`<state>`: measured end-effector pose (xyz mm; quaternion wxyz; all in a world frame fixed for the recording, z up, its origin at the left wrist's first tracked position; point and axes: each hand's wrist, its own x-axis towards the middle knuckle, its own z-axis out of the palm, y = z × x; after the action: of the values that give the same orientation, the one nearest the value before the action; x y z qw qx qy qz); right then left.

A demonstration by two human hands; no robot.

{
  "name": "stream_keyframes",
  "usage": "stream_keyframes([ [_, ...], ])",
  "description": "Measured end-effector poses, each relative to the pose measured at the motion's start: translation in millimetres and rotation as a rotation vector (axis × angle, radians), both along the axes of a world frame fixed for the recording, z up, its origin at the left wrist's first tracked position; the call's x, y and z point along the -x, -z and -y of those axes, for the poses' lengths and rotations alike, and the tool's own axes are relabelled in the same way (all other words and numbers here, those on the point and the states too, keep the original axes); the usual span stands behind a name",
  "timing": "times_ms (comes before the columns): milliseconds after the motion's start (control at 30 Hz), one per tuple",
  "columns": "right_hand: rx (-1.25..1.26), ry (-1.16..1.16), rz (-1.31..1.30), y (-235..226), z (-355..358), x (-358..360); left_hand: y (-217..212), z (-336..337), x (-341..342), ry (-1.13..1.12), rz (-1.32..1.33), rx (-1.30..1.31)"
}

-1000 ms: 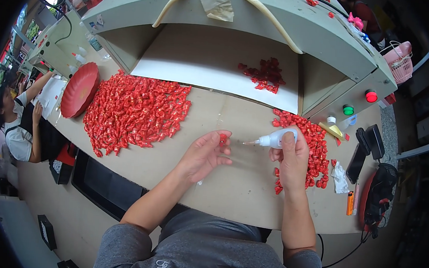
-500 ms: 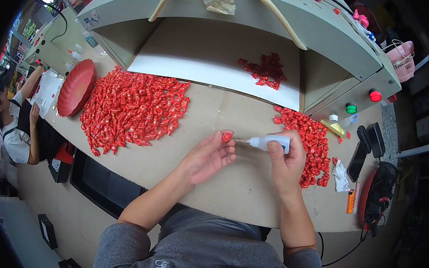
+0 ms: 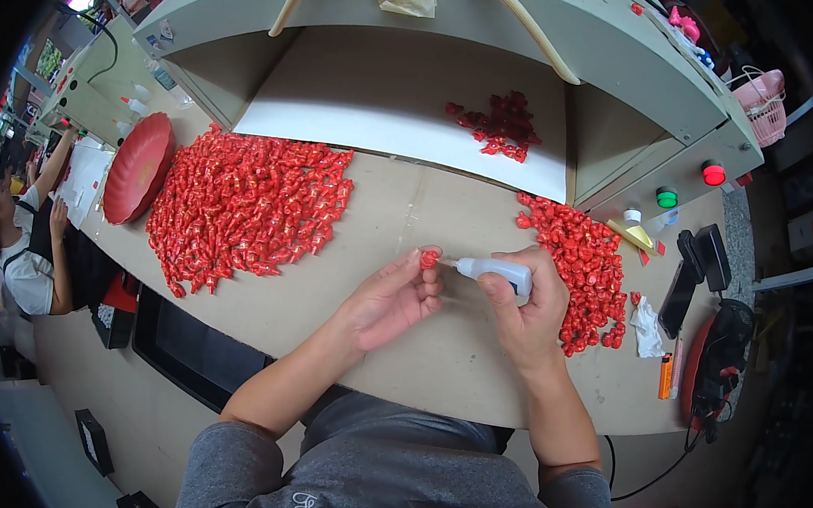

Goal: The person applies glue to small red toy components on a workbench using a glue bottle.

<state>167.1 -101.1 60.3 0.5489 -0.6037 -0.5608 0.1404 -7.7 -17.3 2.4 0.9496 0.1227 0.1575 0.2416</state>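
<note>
Between the thumb and fingers of my left hand (image 3: 390, 301) is pinched a small red plastic piece (image 3: 429, 259). My right hand (image 3: 531, 313) grips a white squeeze bottle (image 3: 496, 273) with a thin nozzle, tilted sideways so that its tip is at the red piece. Whether anything comes out of the tip is too small to tell. To the left lies a wide heap of red figure-like pieces (image 3: 246, 212) with gold marks. A smaller pile of rounded red pieces (image 3: 587, 265) lies just right of my right hand.
Ahead stands a grey cabinet (image 3: 645, 161) with red pieces (image 3: 503, 125) on its white floor. A red bowl (image 3: 139, 168) is at the left. Black phone (image 3: 678, 300), crumpled tissue (image 3: 647, 326), orange lighter (image 3: 665, 376) and black pouch (image 3: 721, 366) lie right. A co-worker (image 3: 30, 240) sits far left.
The squeeze bottle has tilted more, its back end now lower, and my right hand has shifted slightly left. My left hand keeps its pinch on the red piece. The view has shifted slightly.
</note>
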Motion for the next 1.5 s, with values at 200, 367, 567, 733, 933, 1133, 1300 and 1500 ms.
stream_keyframes([
  [200, 0.01, -0.004, 0.002, 0.9, -0.3, 1.0, 1.0, -0.4, 0.3, 0.009, 0.008, -0.004],
  [367, 0.007, -0.002, -0.003, 1.2, -0.7, 1.0, 1.0, -0.2, 1.0, 0.014, -0.014, -0.012],
  [567, -0.009, 0.022, 0.004, -0.4, -1.2, 0.6, 0.6, 0.0, 1.9, 0.012, -0.028, -0.06],
  [733, -0.024, 0.032, 0.02, -0.6, -0.9, 0.1, -1.0, 0.5, 1.0, -0.016, -0.063, -0.074],
  [933, 0.001, 0.042, 0.039, -1.1, -0.8, 0.2, 0.3, 0.0, 0.9, -0.088, -0.118, -0.097],
  [1133, 0.016, 0.045, 0.033, -2.0, -1.0, 0.8, -1.5, -0.4, 1.8, -0.131, -0.123, -0.1],
  [1300, 0.021, 0.029, 0.043, -4.0, -0.7, 1.6, -1.6, -0.6, 2.4, -0.159, -0.115, -0.091],
  [1500, 0.027, 0.021, 0.055, 0.9, 1.6, 1.3, 1.3, 0.6, 2.3, -0.173, -0.107, -0.077],
])
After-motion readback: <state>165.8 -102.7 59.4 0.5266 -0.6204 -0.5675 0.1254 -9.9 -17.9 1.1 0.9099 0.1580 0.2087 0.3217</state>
